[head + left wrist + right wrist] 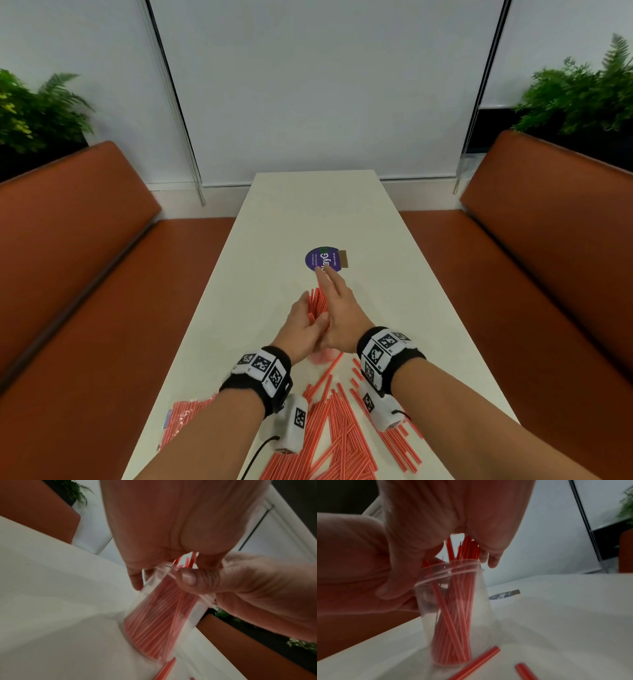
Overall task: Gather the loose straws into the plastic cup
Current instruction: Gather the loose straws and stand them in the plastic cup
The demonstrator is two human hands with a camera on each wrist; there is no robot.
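A clear plastic cup (453, 601) stands on the white table (308, 212), packed with red straws (317, 301). My left hand (305, 325) grips the cup from the left, its fingers curled round the wall. My right hand (339, 305) lies over the straw tops with its fingers straight and pointing away. In the left wrist view its thumb (187, 577) rests against the rim of the cup (163, 615). Loose red straws (342, 428) lie scattered on the near part of the table, under my wrists.
A packet of red straws (185, 418) lies at the table's near left edge. A round purple sticker (323, 259) is on the table just beyond my fingertips. Orange benches (85, 274) (531, 274) flank the table. Two loose straws (479, 661) lie by the cup's foot.
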